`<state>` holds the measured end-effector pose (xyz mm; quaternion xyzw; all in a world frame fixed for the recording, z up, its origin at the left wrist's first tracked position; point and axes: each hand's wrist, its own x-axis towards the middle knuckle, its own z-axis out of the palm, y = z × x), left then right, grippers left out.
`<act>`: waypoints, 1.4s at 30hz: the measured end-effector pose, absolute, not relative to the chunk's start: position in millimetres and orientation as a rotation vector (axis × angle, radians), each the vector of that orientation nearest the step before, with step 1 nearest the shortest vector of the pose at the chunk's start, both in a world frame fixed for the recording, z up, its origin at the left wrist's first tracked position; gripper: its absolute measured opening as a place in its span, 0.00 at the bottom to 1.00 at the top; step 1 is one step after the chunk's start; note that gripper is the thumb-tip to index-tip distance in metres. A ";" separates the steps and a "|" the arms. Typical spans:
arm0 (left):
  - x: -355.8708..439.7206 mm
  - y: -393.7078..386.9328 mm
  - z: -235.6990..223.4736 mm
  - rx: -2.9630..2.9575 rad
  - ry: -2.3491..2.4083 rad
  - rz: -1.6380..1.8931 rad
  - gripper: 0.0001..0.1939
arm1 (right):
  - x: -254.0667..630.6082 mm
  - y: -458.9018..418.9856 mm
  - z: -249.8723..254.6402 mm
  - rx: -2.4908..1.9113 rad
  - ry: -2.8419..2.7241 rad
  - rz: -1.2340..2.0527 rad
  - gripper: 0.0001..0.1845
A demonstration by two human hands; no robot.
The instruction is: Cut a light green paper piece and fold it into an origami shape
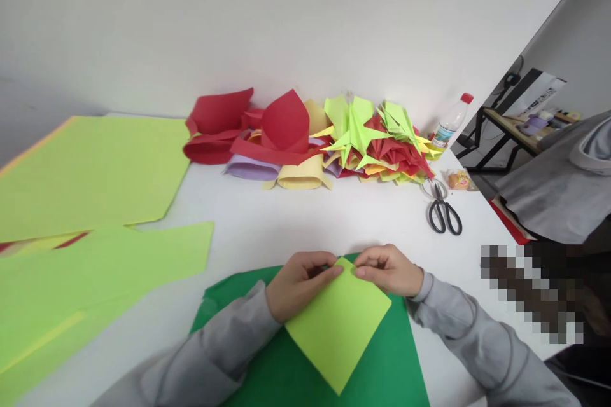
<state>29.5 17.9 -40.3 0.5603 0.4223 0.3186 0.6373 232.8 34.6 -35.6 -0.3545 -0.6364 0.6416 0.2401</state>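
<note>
Both hands are closed in pinches on the top corner of a lime-green square of paper (340, 324): the left hand (300, 284) is set on its upper left edge, the right hand (389, 270) on its upper right, fingertips nearly met at the point. The square is turned like a diamond and is laid over a dark green sheet (386, 369), which is spread on the white table (305, 222) at the near edge. Large lime-green sheets (90, 172) are spread across the left side of the table. At the back, against the plain white wall (286, 19), a heap of folded paper shapes (324, 140) in red, yellow, lilac and green is piled. Black-handled scissors (443, 210) are seen to the right of it, with a plastic bottle (451, 121) with a red cap stood near the far corner. Beyond the table's right edge, another desk (525, 121) is glimpsed.
</note>
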 end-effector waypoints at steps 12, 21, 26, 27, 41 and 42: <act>32.0 17.8 -31.6 1.631 1.052 0.758 0.17 | 228.0 27.6 -36.0 -0.935 -2.011 1.493 0.18; 31.6 17.2 -31.9 1.615 1.093 0.802 0.16 | 228.8 25.1 -33.8 -0.896 -2.156 1.332 0.10; 26.9 19.7 -29.4 1.636 1.174 0.872 0.16 | 232.6 30.5 -35.1 -0.945 -2.106 1.278 0.14; 25.7 20.3 -29.6 1.629 1.191 0.880 0.16 | 233.5 31.6 -35.2 -0.953 -2.058 1.290 0.16; 21.4 25.4 -35.7 1.315 1.255 0.993 0.20 | 237.7 39.5 -44.1 -1.084 -2.067 1.000 0.22; 21.8 25.3 -36.0 1.285 1.204 0.985 0.21 | 238.7 40.4 -45.3 -1.125 -2.051 0.955 0.22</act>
